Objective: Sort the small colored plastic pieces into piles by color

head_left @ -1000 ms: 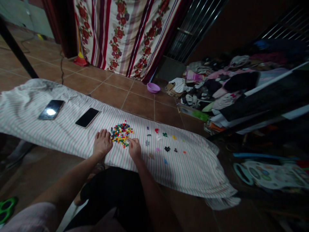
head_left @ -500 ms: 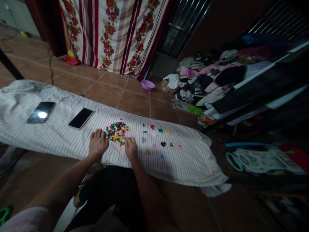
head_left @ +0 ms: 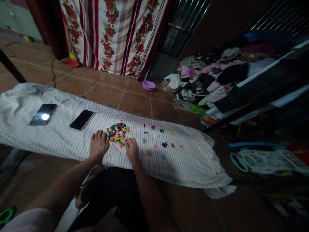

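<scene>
A heap of small coloured beads (head_left: 118, 132) lies on a striped cloth (head_left: 60, 137) spread over the tiled floor. My left hand (head_left: 98, 144) rests flat on the cloth, fingers stretched out, its tips touching the heap's left edge. Just right of the heap, my right hand (head_left: 131, 148) has its fingers curled and pinched together at the heap's lower right edge; what it holds is too small to make out. Small separate groups of sorted beads (head_left: 162, 139) lie to the right of my right hand.
Two dark phones lie on the cloth to the left, phone one (head_left: 43, 114) and phone two (head_left: 81, 119). A purple bowl (head_left: 148, 85) sits on the tiles beyond. A pile of clothes (head_left: 212, 80) fills the right. A flowered curtain (head_left: 116, 32) hangs behind.
The view shifted slightly. Both hands stay at the bead heap; my right hand's fingers remain pinched at its edge.
</scene>
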`<state>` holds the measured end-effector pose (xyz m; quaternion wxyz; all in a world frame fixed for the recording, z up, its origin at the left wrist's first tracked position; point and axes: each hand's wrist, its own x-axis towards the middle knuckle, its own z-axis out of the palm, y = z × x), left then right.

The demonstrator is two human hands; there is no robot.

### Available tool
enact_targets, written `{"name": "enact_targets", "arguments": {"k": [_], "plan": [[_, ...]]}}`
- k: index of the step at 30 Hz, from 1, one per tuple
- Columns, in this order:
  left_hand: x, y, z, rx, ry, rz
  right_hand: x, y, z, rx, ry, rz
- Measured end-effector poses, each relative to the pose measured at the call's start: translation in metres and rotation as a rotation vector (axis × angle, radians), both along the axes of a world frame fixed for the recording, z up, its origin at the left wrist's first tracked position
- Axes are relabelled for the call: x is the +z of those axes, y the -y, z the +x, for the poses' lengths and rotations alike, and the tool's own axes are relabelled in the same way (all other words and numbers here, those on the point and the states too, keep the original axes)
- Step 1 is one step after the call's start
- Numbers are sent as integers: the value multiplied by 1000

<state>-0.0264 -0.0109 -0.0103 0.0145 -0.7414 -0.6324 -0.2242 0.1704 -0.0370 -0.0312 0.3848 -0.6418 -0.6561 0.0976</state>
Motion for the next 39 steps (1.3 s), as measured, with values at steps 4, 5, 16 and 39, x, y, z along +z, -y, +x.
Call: {"name": "enact_targets", "arguments": {"k": [4, 5, 16, 39], "plan": [[0, 0, 0, 2, -24, -4, 1, 1, -1, 5, 35, -7], [0, 0, 0, -1, -25, -5, 1, 1, -1, 5, 43, -11], [-3, 0, -1, 6, -66, 18, -1, 1, 0, 3, -9, -8], [0, -1, 0, 2, -13, 1, -13, -3, 11, -24, -259, -5]]}}
